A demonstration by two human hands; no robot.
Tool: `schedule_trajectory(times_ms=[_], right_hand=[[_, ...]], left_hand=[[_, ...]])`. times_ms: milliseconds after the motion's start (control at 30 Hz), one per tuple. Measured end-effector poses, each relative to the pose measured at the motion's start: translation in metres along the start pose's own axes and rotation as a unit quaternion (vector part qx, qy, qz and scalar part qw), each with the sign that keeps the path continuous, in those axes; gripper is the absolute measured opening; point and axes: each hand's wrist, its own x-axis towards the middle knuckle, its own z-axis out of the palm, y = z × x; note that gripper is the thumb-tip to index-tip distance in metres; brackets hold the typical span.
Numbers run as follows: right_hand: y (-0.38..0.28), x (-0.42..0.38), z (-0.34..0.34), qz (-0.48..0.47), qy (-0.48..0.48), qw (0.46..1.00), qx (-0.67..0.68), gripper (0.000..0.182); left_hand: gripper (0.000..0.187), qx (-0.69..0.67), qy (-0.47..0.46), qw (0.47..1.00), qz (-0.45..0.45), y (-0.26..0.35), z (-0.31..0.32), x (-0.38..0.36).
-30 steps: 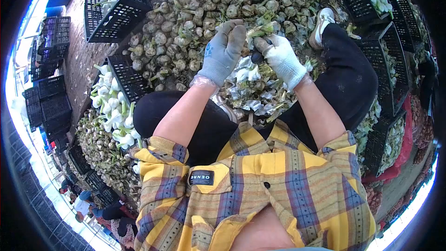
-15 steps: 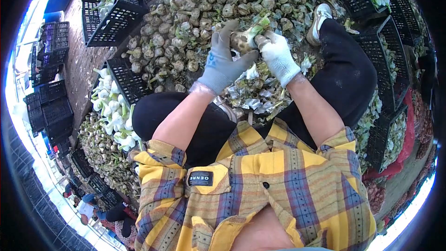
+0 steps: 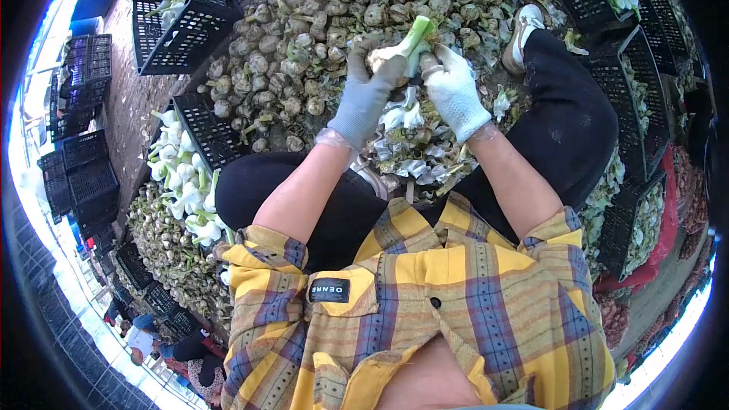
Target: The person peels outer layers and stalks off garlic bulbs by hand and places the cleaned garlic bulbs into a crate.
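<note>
A garlic bulb with a thick pale-green stalk (image 3: 415, 36) is held between my two gloved hands, above the heap. My left hand (image 3: 364, 95), in a grey-white glove, is wrapped round the bulb end, and its fingers cover much of it. On the other side my right hand (image 3: 456, 95), in a white glove, has thumb and fingers closed at the base of the stalk, where brownish outer skin hangs loose. Below them lies a pile of peeled-off garlic skins (image 3: 425, 159) between my legs. Soil-stained garlic bulbs (image 3: 304, 53) are heaped just beyond my hands.
Beside my left knee, a black crate (image 3: 206, 133) stands near clean white garlic (image 3: 182, 175). Another black crate (image 3: 186, 19) is at the upper left. More crates (image 3: 626, 91) with garlic line the right side. Other people (image 3: 194, 357) are at the lower left.
The bulb has turned in my hands and shows a whiter, cleaner surface, its stalk standing more upright. Brown outer skin has come away from it. My left hand has closed further round it.
</note>
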Motion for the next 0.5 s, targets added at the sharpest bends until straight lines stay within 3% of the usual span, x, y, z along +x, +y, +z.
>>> schedule_trajectory(times_ms=[33,67,167,267,333,367,433,500], right_hand=[[0.0,-0.001,0.001,0.017,0.001,0.998,0.058,0.025],[0.001,-0.002,0.003,0.035,0.0,0.993,0.115,0.025],[0.01,-0.001,0.004,0.135,-0.036,0.956,0.258,0.024],[0.011,0.0,-0.001,0.144,-0.05,0.978,0.14,0.023],[0.004,-0.002,-0.002,0.123,-0.058,0.97,0.202,0.023],[-0.006,-0.003,-0.002,0.113,-0.062,0.964,0.233,0.023],[-0.017,-0.004,-0.005,0.216,-0.054,0.906,0.36,0.021],[-0.009,0.0,-0.009,0.275,-0.065,0.866,0.413,0.021]], left_hand=[[0.054,-0.07,0.0,0.994,-0.09,0.005,-0.002,-0.001],[0.043,-0.143,-0.075,0.979,-0.121,0.001,-0.012,0.005],[0.038,-0.174,-0.069,0.965,-0.181,0.006,-0.011,0.006],[0.045,-0.052,-0.028,0.997,-0.044,0.002,-0.001,-0.001],[0.048,0.037,0.006,0.997,0.065,-0.002,0.004,-0.005],[0.047,-0.028,-0.016,0.999,0.012,0.0,0.001,-0.003],[0.047,-0.158,-0.059,0.981,-0.092,0.006,-0.009,0.001],[0.044,-0.23,-0.086,0.963,-0.113,0.005,-0.012,0.004]])
